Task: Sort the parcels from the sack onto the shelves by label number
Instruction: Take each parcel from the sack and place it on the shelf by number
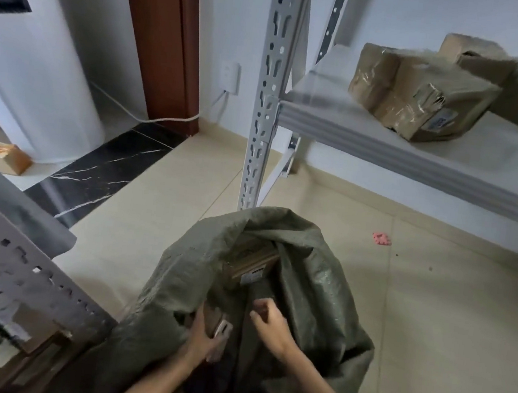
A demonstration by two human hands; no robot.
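Note:
A grey-green woven sack (316, 278) stands open on the tiled floor in front of me. Both my hands are inside its mouth. My left hand (204, 336) grips a small brown parcel (218, 320) with a white label, low in the sack. My right hand (271, 322) sits just right of it with its fingers curled in; whether it holds sack cloth is unclear. Deeper in the sack lies another brown parcel (253, 261) with a white label. Several taped brown parcels (417, 91) lie on the white shelf (372, 141) at the upper right.
The shelf's perforated grey upright (264, 99) rises just behind the sack. A second rack's slanted post (16, 251) crosses the lower left, with labelled boxes (3, 331) under it. A small carton (5, 153) sits on the floor at far left. A pink scrap (381, 238) lies on the tiles.

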